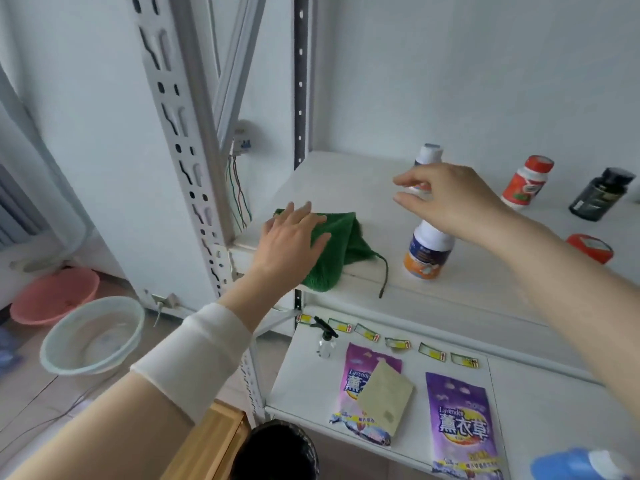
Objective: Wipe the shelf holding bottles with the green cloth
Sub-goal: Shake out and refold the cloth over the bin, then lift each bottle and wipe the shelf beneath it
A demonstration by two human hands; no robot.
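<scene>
I see my left hand (294,237) flat, fingers spread, pressing the green cloth (332,251) at the shelf (346,181) front-left corner. Right hand (450,202) hovers w/ open grip just above the white bottle (427,251), not touching.

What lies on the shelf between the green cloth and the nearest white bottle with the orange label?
Only the cloth's dark loose cord on bare white shelf, in the head view.

place: storeroom | cues: slotted metal rack (180,133); wash basins (91,336); detergent bags (460,420); exposed wiring (239,188)
</scene>
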